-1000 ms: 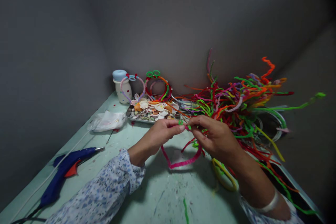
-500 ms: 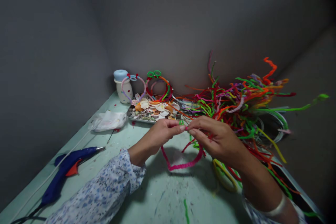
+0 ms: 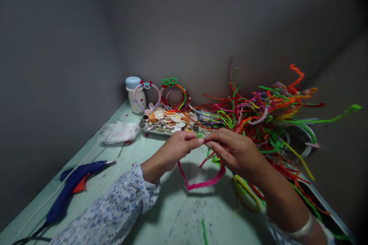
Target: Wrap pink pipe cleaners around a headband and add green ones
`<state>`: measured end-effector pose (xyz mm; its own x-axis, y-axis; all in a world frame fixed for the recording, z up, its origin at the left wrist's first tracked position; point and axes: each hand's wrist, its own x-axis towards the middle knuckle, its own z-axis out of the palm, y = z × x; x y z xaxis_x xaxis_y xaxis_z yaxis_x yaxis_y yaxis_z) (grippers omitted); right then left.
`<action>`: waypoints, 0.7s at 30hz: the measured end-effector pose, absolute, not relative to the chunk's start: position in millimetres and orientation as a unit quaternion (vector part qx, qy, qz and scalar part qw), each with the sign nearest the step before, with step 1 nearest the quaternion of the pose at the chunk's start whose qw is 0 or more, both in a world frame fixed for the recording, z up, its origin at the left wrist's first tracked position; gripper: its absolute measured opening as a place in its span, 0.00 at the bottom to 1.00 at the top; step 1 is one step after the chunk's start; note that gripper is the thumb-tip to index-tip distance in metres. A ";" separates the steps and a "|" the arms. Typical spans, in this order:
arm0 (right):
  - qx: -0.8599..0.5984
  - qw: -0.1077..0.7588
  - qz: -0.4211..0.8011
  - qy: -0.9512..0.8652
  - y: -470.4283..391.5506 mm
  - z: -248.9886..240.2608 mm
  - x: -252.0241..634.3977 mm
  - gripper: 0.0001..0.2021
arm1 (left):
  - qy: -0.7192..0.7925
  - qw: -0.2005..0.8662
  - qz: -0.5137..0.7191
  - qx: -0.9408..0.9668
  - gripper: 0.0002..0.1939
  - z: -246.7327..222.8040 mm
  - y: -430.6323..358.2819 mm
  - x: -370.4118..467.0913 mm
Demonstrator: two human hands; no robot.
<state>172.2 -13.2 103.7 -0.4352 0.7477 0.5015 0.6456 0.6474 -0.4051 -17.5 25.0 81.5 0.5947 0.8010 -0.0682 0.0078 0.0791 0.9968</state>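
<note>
A bright pink pipe cleaner (image 3: 205,185) hangs in a bent loop below my two hands, with an angled corner at its lower left. My left hand (image 3: 184,147) pinches one part of it between thumb and forefinger. Fingertip to fingertip with it, my right hand (image 3: 232,147) pinches the pipe cleaner too. The bit between the fingertips is mostly covered by them. Just behind the fingers, a green piece (image 3: 199,135) and red and green strands (image 3: 211,157) show on the table.
Left lies a blue glue gun (image 3: 64,195) with its cord, near a plastic bag (image 3: 120,132). Behind stand a metal tray (image 3: 156,132) of shells, decorated headbands (image 3: 146,84) and a lidded jar (image 3: 136,97). A tangled heap of pipe cleaners (image 3: 258,107) fills the right.
The pink loop has sunk slightly lower and shifted a little right. My hands keep almost the same pinching pose; the pink bit between the fingertips is now hidden.
</note>
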 end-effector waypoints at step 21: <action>-0.393 0.328 0.081 -0.855 -12.4 109.2 180.5 0.06 | 0.326 0.673 0.295 0.595 0.16 84.7 23.1 -16.7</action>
